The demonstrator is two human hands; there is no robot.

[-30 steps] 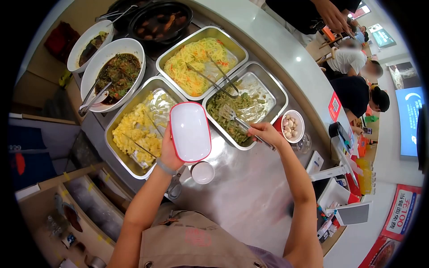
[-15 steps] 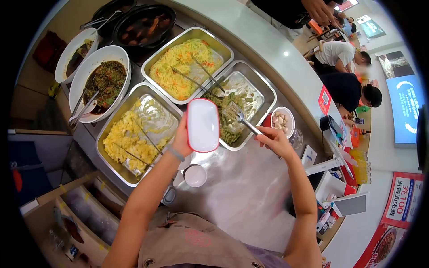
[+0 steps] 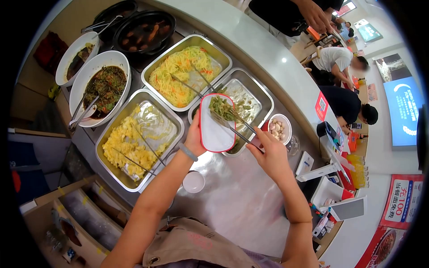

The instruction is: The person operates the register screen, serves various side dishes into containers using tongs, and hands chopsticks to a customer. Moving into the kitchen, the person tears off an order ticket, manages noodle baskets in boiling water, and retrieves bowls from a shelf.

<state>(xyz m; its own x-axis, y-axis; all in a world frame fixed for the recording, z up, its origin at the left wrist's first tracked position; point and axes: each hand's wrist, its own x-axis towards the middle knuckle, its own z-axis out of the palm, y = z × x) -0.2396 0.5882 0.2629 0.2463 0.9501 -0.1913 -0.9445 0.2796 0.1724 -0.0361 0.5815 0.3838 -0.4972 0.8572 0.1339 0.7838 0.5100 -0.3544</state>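
Bright light leaves pale, soft-edged glare on the metal tabletop [image 3: 237,183] at lower centre and glints on the trays [image 3: 251,91]. The screen [image 3: 403,114] at right glows blue. Wide-angle distortion curves the view toward black corners.

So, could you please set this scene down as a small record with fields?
Left grip: white rectangular dish with red rim
Right grip: silver metal tongs
Over dish: chopped green food at the far end, by the tongs' tips; whether released, unclear
Behind dish: rectangular silver metal tray, partly hidden
Left of dish: another such tray, holding chunky yellow food
Right of dish: round white bowl of pale garlic
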